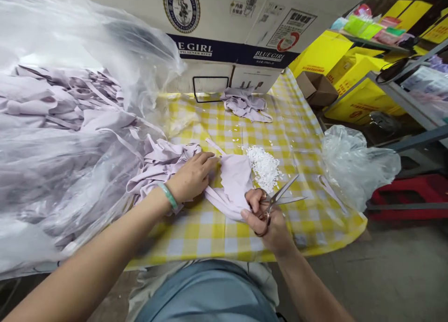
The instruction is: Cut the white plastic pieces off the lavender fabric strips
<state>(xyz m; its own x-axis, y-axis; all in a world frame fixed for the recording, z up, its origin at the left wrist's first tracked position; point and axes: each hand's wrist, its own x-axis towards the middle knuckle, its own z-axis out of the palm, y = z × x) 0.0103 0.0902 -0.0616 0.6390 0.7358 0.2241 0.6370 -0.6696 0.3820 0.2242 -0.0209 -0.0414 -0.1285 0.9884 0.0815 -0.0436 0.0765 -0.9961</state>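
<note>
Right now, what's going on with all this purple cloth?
The person's right hand has open-bladed metal scissors in its grip, pointing away from a flat, pale lilac fabric piece. The left hand is at the edge of a crumpled, pale lilac fabric heap. The piece lies on a yellow-and-white checked table cover, beside a small pile of tiny white bits.

it looks like a workshop: lilac fabric pieces [100, 119] lie in clear plastic [150, 56] and on a checked counter [196, 238], with a pile of small white bits [263, 167]; beer-branded cardboard [220, 18] stands behind, and metal shelving [408, 106] and yellow boxes [320, 53] line the right.
</note>
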